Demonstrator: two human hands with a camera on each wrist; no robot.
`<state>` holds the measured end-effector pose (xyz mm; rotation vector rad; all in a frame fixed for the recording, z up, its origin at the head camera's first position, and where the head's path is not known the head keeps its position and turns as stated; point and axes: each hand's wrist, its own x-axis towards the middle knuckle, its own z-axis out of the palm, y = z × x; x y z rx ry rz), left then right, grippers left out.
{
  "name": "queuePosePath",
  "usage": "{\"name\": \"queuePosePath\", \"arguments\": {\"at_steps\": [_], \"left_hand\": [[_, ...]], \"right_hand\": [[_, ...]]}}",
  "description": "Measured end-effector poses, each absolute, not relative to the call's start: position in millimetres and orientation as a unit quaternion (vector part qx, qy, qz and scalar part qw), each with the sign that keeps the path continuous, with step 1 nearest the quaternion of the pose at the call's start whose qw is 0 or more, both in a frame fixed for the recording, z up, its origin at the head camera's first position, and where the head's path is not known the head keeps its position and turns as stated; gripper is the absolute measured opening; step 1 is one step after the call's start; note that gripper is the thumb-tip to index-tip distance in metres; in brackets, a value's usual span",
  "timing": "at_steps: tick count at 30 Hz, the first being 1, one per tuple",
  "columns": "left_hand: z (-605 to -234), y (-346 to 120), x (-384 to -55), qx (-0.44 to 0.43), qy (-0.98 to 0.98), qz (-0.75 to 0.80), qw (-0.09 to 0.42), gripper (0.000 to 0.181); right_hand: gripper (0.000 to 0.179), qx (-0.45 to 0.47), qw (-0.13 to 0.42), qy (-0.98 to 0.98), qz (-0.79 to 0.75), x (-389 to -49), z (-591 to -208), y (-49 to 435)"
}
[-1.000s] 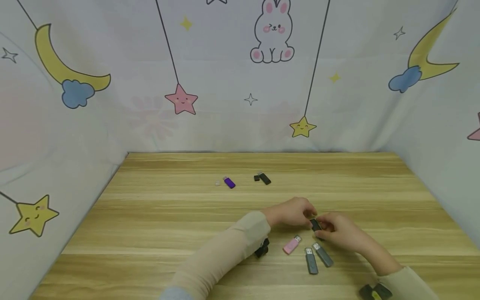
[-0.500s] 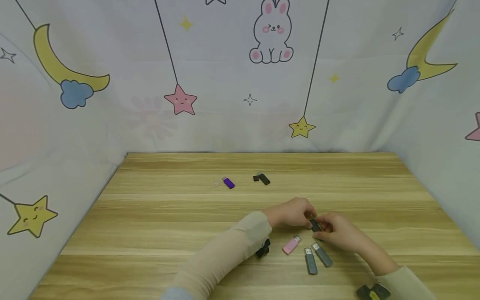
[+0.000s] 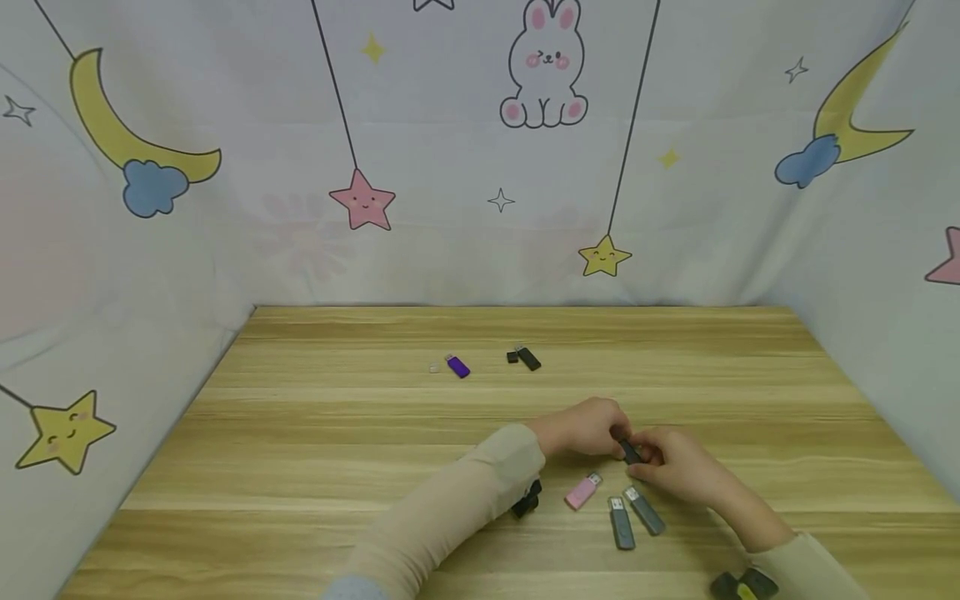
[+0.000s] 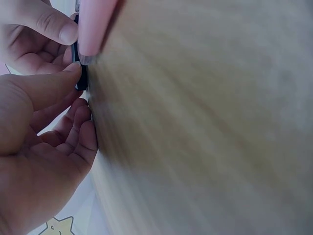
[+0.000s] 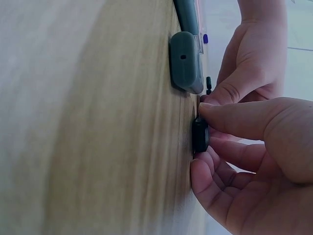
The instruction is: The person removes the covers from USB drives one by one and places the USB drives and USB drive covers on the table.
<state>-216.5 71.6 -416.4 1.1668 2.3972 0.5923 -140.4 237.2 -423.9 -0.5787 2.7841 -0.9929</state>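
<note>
A black USB stick [image 3: 630, 452] is held between both hands, low over the wooden table. My left hand [image 3: 588, 427] pinches its far end between thumb and fingers. On the near end, the thumb and fingers of my right hand [image 3: 678, 467] grip the body, as the right wrist view also shows with the dark stick [image 5: 200, 134]. Fingers cover much of it, and I cannot tell whether a cap is on. Nearest to the hands lie a pink USB stick [image 3: 582, 492] and two grey USB sticks [image 3: 622, 523], [image 3: 645, 510] with bare metal plugs.
Farther back are a purple USB stick [image 3: 458, 366] beside a small clear cap [image 3: 434, 367], and another black USB stick [image 3: 529, 358] beside its black cap [image 3: 512, 357]. A printed cloth [image 3: 450, 267] hangs behind the table [image 3: 315, 433]. Dark wrist cameras [image 3: 527, 500] are strapped at both sleeves.
Both hands stay at almost the same spot on the black USB stick. Slightly less of it shows between the fingers. The other sticks lie unmoved.
</note>
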Motion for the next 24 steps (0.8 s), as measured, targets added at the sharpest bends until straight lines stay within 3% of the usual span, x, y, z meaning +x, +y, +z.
{"name": "queuePosePath", "arguments": {"at_steps": [24], "left_hand": [[-417.6, 71.1, -215.8, 0.418, 0.859, 0.222, 0.196, 0.01]], "right_hand": [[0.023, -0.183, 0.082, 0.917, -0.346, -140.9, -423.2, 236.2]]}}
